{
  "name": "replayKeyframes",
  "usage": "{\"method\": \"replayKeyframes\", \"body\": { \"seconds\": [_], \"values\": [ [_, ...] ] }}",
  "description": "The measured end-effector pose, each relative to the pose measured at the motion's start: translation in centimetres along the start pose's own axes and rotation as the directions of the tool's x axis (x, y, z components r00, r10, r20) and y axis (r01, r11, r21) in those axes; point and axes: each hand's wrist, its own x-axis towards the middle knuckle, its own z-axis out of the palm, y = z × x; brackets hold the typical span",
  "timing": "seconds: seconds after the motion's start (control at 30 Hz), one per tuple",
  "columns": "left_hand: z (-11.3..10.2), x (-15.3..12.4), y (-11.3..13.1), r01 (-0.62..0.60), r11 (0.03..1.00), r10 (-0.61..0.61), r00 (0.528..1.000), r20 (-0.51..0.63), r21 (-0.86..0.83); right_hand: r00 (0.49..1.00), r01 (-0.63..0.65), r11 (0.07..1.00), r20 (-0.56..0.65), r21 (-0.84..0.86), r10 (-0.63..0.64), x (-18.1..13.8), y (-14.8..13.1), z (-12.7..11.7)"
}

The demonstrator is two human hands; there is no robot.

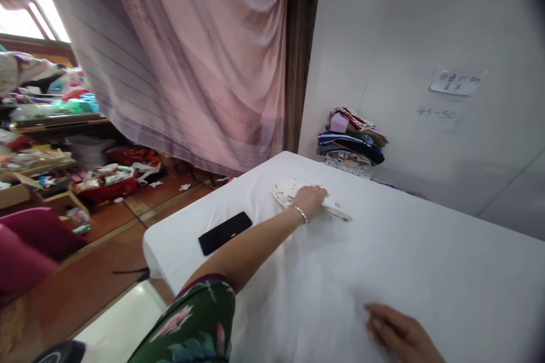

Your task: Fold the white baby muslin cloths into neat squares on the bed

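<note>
My left hand (313,199) reaches far across the white-covered table (426,261) and rests on a small folded white cloth with a faint print (289,191); its fingers curl over the cloth, and a thin bracelet sits at the wrist. My right hand (395,332) lies flat near the front edge of the table with its fingers stretched out and nothing in it. A black phone (225,232) lies face down on the table, left of my left forearm.
A stack of folded colourful clothes (351,144) stands at the table's far end against the white wall. A paper note (455,83) is stuck on the wall. A pink curtain (191,57) hangs behind. Cluttered shelves and boxes (63,176) fill the left side.
</note>
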Motion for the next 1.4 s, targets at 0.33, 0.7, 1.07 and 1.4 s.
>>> {"method": "replayKeyframes", "body": {
  "seconds": [0.33, 0.7, 1.07, 1.4],
  "values": [
    [0.1, -13.1, 17.8, -0.719, 0.678, 0.706, 0.695, -0.136, -0.15, 0.869, 0.206, 0.924, -0.373, -0.323, -0.324, -3.2, -3.4, -4.7],
    [-3.7, -14.5, 13.1, -0.454, 0.806, 0.505, 0.862, 0.042, -0.38, 0.876, 0.4, 0.725, 0.003, -0.56, -0.482, -5.7, -3.6, -2.1],
    [-2.8, -14.3, 13.3, -0.251, 0.771, 0.105, 0.956, -0.273, -0.585, 0.852, -0.02, 0.984, -0.512, 0.18, 0.111, -6.5, -5.2, -5.5],
    [2.2, -13.7, 12.4, 0.096, 0.828, 0.022, 0.979, 0.203, -0.553, 0.463, -0.097, 0.579, -0.478, 0.81, 0.747, -13.2, 1.8, -11.7]
  ]
}}
